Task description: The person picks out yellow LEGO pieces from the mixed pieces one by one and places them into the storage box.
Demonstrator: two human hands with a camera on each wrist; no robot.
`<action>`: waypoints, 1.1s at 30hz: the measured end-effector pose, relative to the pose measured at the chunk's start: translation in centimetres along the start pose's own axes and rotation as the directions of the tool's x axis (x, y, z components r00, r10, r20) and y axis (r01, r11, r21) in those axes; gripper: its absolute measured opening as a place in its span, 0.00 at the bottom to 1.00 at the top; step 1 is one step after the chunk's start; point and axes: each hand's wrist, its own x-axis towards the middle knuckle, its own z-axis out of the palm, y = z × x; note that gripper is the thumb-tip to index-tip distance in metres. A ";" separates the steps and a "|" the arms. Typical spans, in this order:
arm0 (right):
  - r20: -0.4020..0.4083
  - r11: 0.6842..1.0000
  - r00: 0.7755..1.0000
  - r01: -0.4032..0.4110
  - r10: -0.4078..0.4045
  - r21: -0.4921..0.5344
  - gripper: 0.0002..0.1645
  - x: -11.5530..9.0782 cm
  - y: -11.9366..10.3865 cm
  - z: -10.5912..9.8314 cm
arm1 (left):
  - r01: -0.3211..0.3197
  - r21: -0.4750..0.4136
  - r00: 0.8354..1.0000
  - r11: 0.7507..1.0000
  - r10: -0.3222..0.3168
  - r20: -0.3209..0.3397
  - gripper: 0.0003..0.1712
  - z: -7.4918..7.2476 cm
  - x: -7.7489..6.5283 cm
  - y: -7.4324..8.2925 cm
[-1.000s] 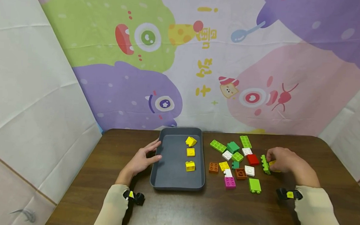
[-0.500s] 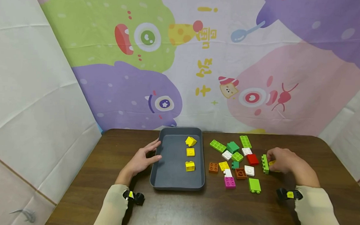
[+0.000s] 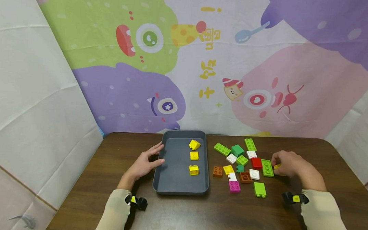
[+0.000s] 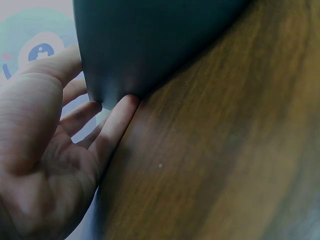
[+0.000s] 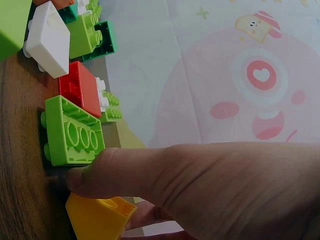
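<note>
My right hand (image 3: pixel 288 163) is low over the table at the right, holding a yellow toy brick (image 5: pixel 100 217) between thumb and fingers; the fingers partly hide it. Just left of the thumb lies a light green brick (image 3: pixel 267 168), its hollow underside facing up. A red brick (image 3: pixel 256 162) sits right beside that one. On the left, my left hand (image 3: pixel 143 166) rests against the side of a dark grey tray (image 3: pixel 172 189), fingers spread along its wall. Three yellow bricks stand inside the tray, one (image 3: pixel 194 155) of them in the middle.
Between tray and right hand lie several loose bricks, among them a magenta one (image 3: pixel 234 186), a brown one (image 3: pixel 245 177), a dark green one (image 3: pixel 237 150) and a lime one (image 3: pixel 260 189). A cartoon-print cloth (image 3: pixel 202 112) hangs behind the table's far edge.
The light green brick beside my right thumb has tipped from standing on its side to lying flat, underside up, close to the red brick. Both hands have stayed almost in place.
</note>
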 end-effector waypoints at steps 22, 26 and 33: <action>-0.089 0.999 0.995 0.034 -0.037 -0.033 0.13 -0.5 -0.1 -0.6 | 0.033 -0.003 0.999 0.999 -0.033 0.012 0.42 -0.1 0.1 0.0; -0.104 0.999 0.994 0.040 -0.043 -0.034 0.14 -0.4 -0.1 -0.6 | 0.037 -0.002 0.999 0.999 -0.037 0.010 0.42 0.0 0.1 0.1; -0.176 0.995 0.980 0.078 -0.087 -0.057 0.16 -0.3 -0.4 -0.6 | 0.036 -0.007 0.999 0.999 -0.035 0.010 0.42 0.0 0.2 0.1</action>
